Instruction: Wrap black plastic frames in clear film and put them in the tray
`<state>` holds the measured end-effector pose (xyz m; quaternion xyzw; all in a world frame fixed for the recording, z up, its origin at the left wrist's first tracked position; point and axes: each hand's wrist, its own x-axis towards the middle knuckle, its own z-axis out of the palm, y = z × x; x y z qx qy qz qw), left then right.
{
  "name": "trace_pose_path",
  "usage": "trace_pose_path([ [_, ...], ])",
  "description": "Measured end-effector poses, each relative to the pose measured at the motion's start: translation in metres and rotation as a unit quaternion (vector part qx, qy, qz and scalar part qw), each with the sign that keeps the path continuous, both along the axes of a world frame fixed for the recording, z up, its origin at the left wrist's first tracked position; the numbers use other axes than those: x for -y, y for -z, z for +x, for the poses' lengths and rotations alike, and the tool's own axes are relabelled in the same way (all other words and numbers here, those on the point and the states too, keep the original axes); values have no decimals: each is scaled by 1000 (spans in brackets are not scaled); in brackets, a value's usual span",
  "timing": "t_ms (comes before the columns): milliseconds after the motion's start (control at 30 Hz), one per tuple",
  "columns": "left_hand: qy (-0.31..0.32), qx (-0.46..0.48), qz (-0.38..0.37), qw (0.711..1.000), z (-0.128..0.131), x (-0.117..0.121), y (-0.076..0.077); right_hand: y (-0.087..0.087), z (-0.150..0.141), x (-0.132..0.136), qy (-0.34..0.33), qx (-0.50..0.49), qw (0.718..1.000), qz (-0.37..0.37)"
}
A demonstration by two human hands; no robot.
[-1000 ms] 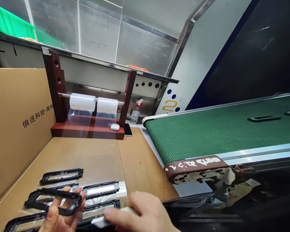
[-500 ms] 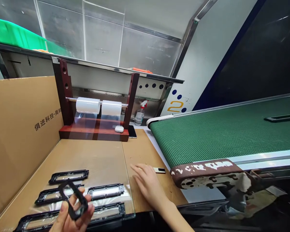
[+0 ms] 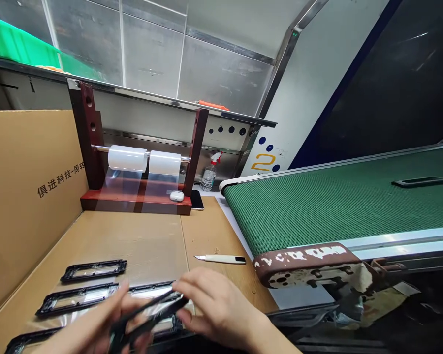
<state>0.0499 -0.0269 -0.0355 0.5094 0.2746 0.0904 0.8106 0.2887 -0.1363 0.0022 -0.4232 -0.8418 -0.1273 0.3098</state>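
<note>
A black rectangular plastic frame (image 3: pixel 147 314), blurred by motion, is held between my two hands at the lower middle of the head view. My left hand (image 3: pixel 103 319) grips its near left end. The fingers of my right hand (image 3: pixel 214 307) close on its far right end. Beneath and beside the hands, several similar black frames with clear windows lie on the brown board; one frame (image 3: pixel 93 270) is at the back and another frame (image 3: pixel 77 299) is closer. A white-handled craft knife (image 3: pixel 221 258) rests just beyond my right hand. My hands partly hide the nearest frames.
A dark red wooden stand (image 3: pixel 133 204) carries two film rolls (image 3: pixel 127 158) at the back. A green conveyor belt (image 3: pixel 317 201) at the right bears a black frame (image 3: pixel 421 182). A cardboard panel (image 3: pixel 29 206) stands at the left; a spray bottle (image 3: pixel 208 177) is behind.
My right hand has moved left and down from beside the knife and taken hold of the held frame's end. The frame has turned and moved right. The whole knife now shows.
</note>
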Motion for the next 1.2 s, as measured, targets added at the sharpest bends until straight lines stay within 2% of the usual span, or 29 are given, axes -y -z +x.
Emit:
trace_pose_path([
  [67,-159,-18,68,985,16,-26,-10,6,10,-8,62,-58,996,6],
  [100,-200,-20,90,975,25,-40,-12,8,15,-13,84,-86,993,5],
  [167,-233,-29,109,966,41,-64,-13,13,20,-23,105,-127,986,-1],
  [300,-176,-52,80,980,53,-88,-10,26,22,-35,117,-139,983,-34],
  [467,-57,-78,23,995,41,-84,-16,48,20,-42,114,-108,983,-93],
  [567,-20,-84,5,996,37,-82,-15,59,16,-48,109,-91,983,-116],
  [700,-6,-86,0,996,37,-84,-11,64,12,-54,117,-74,980,-139],
  [1000,14,-79,17,997,35,-83,-9,61,11,-57,128,-42,975,-177],
  [1100,2,-73,18,997,34,-81,-11,59,10,-58,127,-34,973,-192],
  [1200,-42,-50,30,997,36,-79,-16,57,10,-58,126,-30,971,-200],
])
